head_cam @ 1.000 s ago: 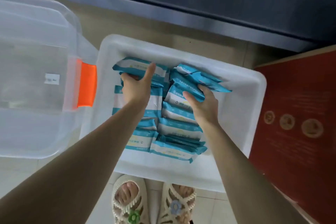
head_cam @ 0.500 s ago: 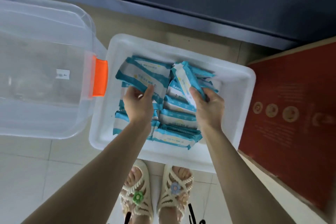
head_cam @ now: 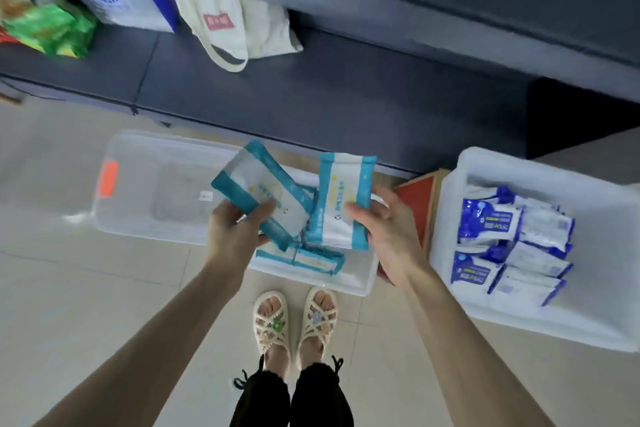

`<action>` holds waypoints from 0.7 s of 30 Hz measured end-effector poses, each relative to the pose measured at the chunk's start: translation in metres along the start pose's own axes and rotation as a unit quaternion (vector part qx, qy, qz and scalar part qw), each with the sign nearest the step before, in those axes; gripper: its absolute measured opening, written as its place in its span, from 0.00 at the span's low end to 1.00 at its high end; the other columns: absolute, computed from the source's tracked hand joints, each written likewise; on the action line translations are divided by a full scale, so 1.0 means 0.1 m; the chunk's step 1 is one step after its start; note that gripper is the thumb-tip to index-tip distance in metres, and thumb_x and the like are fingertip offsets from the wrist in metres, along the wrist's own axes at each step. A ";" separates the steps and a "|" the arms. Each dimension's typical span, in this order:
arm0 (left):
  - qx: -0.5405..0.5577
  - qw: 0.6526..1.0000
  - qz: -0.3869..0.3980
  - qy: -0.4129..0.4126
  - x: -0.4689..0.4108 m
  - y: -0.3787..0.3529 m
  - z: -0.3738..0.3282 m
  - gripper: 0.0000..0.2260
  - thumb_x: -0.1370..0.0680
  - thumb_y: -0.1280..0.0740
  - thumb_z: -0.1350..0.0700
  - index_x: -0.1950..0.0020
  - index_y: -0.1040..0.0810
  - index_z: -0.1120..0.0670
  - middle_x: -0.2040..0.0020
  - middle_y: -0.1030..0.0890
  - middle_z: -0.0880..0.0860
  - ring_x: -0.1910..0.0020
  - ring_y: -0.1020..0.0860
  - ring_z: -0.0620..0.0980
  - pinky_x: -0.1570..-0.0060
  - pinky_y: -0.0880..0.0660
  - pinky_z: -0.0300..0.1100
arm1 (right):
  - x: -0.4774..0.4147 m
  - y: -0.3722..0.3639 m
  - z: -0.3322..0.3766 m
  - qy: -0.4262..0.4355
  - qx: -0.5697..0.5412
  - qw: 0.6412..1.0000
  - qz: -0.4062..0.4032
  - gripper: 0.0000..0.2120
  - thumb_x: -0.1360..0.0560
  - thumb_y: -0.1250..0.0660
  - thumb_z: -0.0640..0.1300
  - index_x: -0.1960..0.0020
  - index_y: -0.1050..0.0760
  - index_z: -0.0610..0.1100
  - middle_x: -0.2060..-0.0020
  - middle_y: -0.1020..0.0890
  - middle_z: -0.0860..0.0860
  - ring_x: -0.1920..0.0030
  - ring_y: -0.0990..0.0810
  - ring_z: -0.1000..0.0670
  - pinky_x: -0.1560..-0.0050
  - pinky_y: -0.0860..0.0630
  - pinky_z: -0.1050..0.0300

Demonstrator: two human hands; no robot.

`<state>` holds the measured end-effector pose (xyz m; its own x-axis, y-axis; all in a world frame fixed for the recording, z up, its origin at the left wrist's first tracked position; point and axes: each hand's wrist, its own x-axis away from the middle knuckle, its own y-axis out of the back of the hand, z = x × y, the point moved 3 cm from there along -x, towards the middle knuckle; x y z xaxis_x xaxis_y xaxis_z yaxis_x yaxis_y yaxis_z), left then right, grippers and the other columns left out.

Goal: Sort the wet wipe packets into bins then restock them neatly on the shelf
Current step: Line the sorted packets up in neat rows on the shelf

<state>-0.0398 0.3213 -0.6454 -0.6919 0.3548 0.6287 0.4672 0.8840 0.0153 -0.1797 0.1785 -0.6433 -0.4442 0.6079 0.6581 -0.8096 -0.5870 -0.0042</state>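
the dark shelf [head_cam: 311, 97] runs across the far side of the view, beyond both hands, with a cloth tote bag [head_cam: 242, 24] and other bags standing at its left end; a bare stretch is seen to the right of the tote, straight ahead of the hands. on the floor below it three bins are set in a row: a clear bin [head_cam: 145, 184] with an orange latch at the left, a white bin [head_cam: 360, 284] under the hands, and a second white bin [head_cam: 588, 329] at the right, in which blue packets [head_cam: 488, 222] are stacked. a red box [head_cam: 415, 198] is wedged between the two white bins.

a few teal packets [head_cam: 311, 258] are seen lying in the middle bin. above them two more are held clear of it. the left packet [head_cam: 256, 184] is gripped at its near end by the left hand [head_cam: 232, 236], and its long axis is slanted away to the left. the right packet [head_cam: 343, 198] is pinched along its right edge by the right hand [head_cam: 391, 239], and its long axis is pointed almost straight at the shelf. in both hands the fingers [head_cam: 358, 211] are curled around the packet.

restocking is judged to be the step in hand. both hands are held about level, so neither is clearly nearer the shelf; the left packet is judged to need turning before it can be laid square.
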 end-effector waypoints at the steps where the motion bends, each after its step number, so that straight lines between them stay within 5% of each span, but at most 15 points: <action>1: 0.014 1.000 0.000 -0.008 0.18 0.01 -0.26 0.03 0.23 0.34 0.61 0.54 0.24 0.54 0.54 0.18 0.52 0.53 0.19 0.50 0.57 0.20 0.46 | 0.18 -0.02 0.28 0.004 0.008 1.000 0.019 0.18 0.27 0.30 0.33 0.41 0.27 0.46 0.51 0.16 0.47 0.52 0.16 0.49 0.50 0.19 0.51; 4: 0.039 0.998 0.007 -0.047 0.70 0.00 -1.10 0.05 0.21 0.36 0.56 0.56 0.24 0.54 0.59 0.18 0.50 0.59 0.18 0.46 0.62 0.20 0.42 | 0.70 -0.03 1.19 0.043 0.038 0.996 0.067 0.19 0.29 0.30 0.31 0.45 0.28 0.49 0.49 0.17 0.49 0.50 0.16 0.48 0.49 0.20 0.45; 9: 0.039 0.977 0.042 -0.204 1.58 0.02 -2.61 0.03 0.24 0.32 0.62 0.56 0.22 0.55 0.64 0.17 0.45 0.64 0.19 0.44 0.69 0.24 0.33 | 1.63 -0.02 2.80 0.157 0.026 0.981 0.112 0.12 0.26 0.35 0.32 0.50 0.24 0.48 0.56 0.15 0.50 0.55 0.16 0.47 0.54 0.19 0.45; 15: 0.040 0.940 0.093 -0.326 2.24 -0.03 -3.84 0.11 0.28 0.29 0.67 0.50 0.24 0.55 0.54 0.16 0.51 0.56 0.16 0.50 0.62 0.19 0.42 | 2.39 -0.13 4.22 0.309 0.058 0.943 0.106 0.06 0.24 0.34 0.36 0.49 0.22 0.42 0.53 0.15 0.48 0.53 0.16 0.48 0.48 0.20 0.49; 21: 0.061 0.917 0.111 -0.377 2.51 -0.05 -4.90 0.06 0.20 0.37 0.59 0.52 0.21 0.56 0.56 0.16 0.50 0.58 0.17 0.46 0.56 0.20 0.41 | 2.93 -0.23 5.32 0.402 0.028 0.910 0.096 0.13 0.28 0.31 0.29 0.50 0.28 0.43 0.55 0.17 0.48 0.56 0.15 0.48 0.60 0.18 0.53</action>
<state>0.0535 0.2568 -0.1068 -0.7921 0.6000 -0.1118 0.6102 0.7752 -0.1634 -0.0870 0.0850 -0.0498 -0.7311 0.6725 -0.1151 -0.6764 -0.7365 -0.0073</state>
